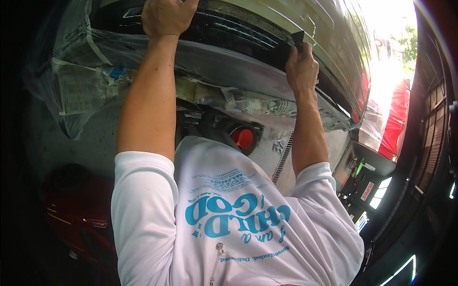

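Opening [384, 28] overexposed | left hand [169, 19] cropped, grip unclear | right hand [303, 69] pinches dark flat piece [297, 37]

A flat black piece [297, 36] juts from the right hand [302, 69]; a glossy black vehicle panel [229, 34] curves toward the left hand [168, 18].

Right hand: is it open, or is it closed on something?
Closed: the right hand is curled to grip a dark flat piece, whose pointed corner sticks out past it.
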The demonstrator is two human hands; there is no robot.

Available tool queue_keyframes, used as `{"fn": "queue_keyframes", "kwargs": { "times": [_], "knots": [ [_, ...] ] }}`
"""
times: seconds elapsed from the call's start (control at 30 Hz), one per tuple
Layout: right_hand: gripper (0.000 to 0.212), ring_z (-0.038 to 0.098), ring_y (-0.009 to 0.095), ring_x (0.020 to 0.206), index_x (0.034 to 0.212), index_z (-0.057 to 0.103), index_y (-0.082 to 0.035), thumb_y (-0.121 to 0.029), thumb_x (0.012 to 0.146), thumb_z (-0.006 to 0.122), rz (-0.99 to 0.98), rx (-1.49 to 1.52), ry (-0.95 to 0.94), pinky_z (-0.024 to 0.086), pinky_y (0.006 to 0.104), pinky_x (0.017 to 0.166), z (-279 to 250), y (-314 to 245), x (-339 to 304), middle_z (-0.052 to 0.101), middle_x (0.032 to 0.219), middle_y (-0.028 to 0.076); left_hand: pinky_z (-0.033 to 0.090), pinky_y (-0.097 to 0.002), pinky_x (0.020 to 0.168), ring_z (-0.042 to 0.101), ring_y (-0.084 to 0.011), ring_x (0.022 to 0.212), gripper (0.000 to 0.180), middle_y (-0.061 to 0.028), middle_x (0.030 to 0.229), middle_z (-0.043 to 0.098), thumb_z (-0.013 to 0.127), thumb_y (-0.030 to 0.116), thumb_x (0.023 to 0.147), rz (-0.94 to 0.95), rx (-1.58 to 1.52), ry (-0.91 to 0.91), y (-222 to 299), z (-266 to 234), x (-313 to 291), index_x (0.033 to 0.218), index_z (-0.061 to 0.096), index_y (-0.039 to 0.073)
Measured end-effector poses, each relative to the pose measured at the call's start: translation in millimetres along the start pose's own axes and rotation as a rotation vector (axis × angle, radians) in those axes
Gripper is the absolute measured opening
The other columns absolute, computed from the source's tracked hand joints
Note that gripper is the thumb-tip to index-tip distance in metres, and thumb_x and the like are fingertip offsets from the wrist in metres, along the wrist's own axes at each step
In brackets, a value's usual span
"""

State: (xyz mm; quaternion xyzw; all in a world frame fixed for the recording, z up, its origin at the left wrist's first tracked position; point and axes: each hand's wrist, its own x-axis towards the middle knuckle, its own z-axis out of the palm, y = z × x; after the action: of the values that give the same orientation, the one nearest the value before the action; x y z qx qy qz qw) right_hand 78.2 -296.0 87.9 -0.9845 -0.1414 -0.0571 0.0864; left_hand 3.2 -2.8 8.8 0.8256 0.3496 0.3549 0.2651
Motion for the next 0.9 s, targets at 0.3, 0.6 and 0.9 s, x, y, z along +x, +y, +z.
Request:
{"fn": "queue_keyframes", "kwargs": {
  "times": [0.3, 0.6, 0.9],
  "knots": [
    [0.035, 0.071, 0.05, 0.098, 0.129, 0.06, -0.008, -0.029, 0.101, 0.062, -0.055, -0.009, -0.053, 0.055, 0.0568, 0.086, -1, 6, 9, 0.075, 0.096, 0.026, 0.054, -0.0541, 0.087, 0.07, -0.045, 0.095, 0.055, -0.0227, 0.099, 0.074, 0.069, 0.04, 0.089, -0.003, 0.017, 0.02, -2, 5, 1, 0.134, 0.064, 0.008],
    [0.034, 0.071, 0.049, 0.098, 0.129, 0.06, -0.009, -0.03, 0.102, 0.062, 0.022, 0.006, 0.068, 0.055, 0.0567, 0.086, -13, 41, -1, 0.076, 0.096, 0.026, 0.054, -0.0542, 0.085, 0.07, -0.0438, 0.092, 0.056, -0.0206, 0.092, 0.074, 0.069, 0.034, 0.09, 0.039, -0.001, 0.048, 0, 3, 2, 0.14, 0.06, 0.012],
    [0.032, 0.071, 0.049, 0.099, 0.127, 0.061, -0.012, -0.032, 0.102, 0.061, 0.002, -0.078, -0.12, 0.056, 0.0572, 0.086, -11, 8, 12, 0.076, 0.098, 0.025, 0.056, -0.0474, 0.082, 0.074, -0.0284, 0.086, 0.056, 0.0018, 0.075, 0.07, 0.069, 0.054, 0.088, -0.08, -0.008, -0.04, -14, 12, 5, 0.13, 0.069, 0.017]
  ]
}}
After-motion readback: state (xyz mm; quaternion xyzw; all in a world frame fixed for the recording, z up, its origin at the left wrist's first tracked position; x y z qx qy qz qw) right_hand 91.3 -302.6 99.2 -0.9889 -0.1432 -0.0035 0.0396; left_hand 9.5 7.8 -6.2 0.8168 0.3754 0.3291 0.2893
